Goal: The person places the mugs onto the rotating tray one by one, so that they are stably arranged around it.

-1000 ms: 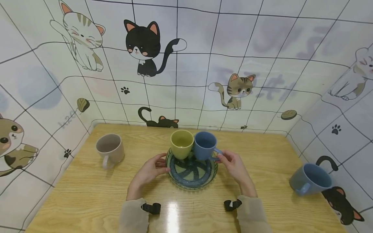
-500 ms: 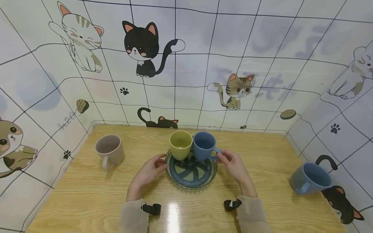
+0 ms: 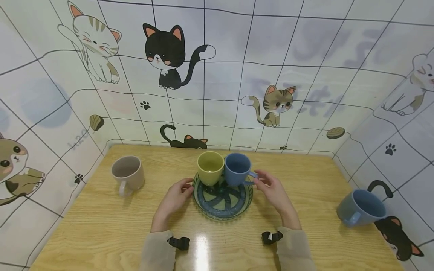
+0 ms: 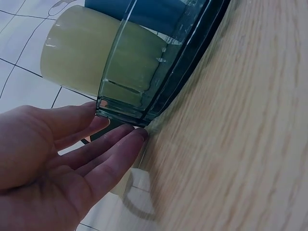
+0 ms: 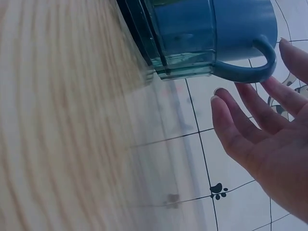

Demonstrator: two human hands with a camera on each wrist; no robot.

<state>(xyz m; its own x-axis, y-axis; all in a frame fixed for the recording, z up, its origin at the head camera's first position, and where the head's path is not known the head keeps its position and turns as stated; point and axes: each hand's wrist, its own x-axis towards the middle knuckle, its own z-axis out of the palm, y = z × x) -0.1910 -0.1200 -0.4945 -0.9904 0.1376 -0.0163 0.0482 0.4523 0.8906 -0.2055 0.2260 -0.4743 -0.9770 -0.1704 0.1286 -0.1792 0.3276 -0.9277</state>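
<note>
A round glass dish [image 3: 222,213] with a blue and green pattern sits on the wooden table. At its back stand a yellow-green cup [image 3: 208,174] and a blue mug [image 3: 236,176], side by side, the mug's handle pointing right. My left hand [image 3: 175,196] is at the dish's left side. In the left wrist view its thumb is right at the glass rim [image 4: 108,82], and relaxed fingers [image 4: 113,163] reach to the base. My right hand [image 3: 275,192] is beside the mug handle [image 5: 250,73], its fingers spread apart and holding nothing in the right wrist view.
A greyish-beige mug [image 3: 130,175] stands at the left of the table [image 3: 118,229]. Near the right edge is another blue mug [image 3: 361,209]. Behind and around the table hangs a white gridded cloth [image 3: 223,86] printed with cats.
My left thumb has drawn back from over the dish to its rim. The right fingers have loosened and spread beside the mug handle. Dish and mugs look the same.
</note>
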